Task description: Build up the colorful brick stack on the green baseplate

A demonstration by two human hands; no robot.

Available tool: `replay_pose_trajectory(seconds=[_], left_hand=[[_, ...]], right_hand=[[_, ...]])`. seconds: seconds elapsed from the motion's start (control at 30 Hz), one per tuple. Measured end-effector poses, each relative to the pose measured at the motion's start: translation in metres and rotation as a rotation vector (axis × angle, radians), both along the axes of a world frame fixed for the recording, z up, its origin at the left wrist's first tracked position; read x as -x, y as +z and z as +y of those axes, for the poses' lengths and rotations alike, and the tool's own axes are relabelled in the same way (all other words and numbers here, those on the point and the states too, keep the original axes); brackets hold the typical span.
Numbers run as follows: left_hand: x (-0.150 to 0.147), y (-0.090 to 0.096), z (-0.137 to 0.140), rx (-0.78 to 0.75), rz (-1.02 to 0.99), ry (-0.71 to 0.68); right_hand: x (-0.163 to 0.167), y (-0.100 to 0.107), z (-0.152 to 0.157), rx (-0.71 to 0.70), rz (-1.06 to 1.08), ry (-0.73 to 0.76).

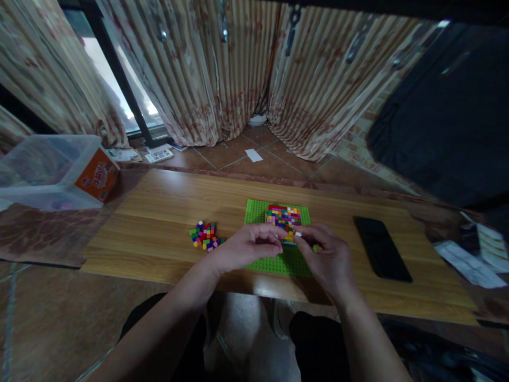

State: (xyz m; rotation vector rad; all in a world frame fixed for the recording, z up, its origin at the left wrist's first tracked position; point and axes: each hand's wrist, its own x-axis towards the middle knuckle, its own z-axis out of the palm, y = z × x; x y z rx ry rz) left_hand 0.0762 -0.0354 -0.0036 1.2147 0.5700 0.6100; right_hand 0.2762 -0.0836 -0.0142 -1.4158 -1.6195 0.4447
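Colourful toy bricks form a block (284, 216) on the green baseplate (260, 212). My right hand (328, 257) pinches a small white brick (298, 234) between thumb and fingertips at the block's near right corner. My left hand (254, 245) reaches in from the left, its fingers curved and thumb apart from them, with the fingertips by the block's near side. Nothing shows between them. The hands hide part of the block's near edge. Left of the baseplate lies a pile of loose bricks (205, 234), in many colours.
A black phone (382, 248) lies on the right of the wooden table (167, 199). On the left stands a clear plastic bin (67, 159) with an orange label. Papers (469, 262) are at the far right, and striped curtains (207, 74) hang beyond the table.
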Motion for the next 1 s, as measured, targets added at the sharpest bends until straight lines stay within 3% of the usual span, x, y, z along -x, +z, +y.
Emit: replay_pose_trajectory(seconds=[0.3,0.53,0.73,1.0], left_hand=[[-0.004,-0.010,-0.004,-0.140,0.099,-0.110],[-0.006,-0.010,-0.011,-0.305,0.228,-0.102],[-0.006,-0.009,-0.014,-0.399,0.290,-0.110],[-0.007,-0.006,-0.015,-0.386,0.312,-0.090]], right_hand=[[0.001,-0.002,-0.002,-0.031,-0.207,0.063],[0.005,-0.001,0.001,-0.055,-0.312,0.072],[0.003,-0.002,0.001,-0.059,-0.276,0.060],[0.000,0.001,-0.001,-0.048,-0.188,0.019]])
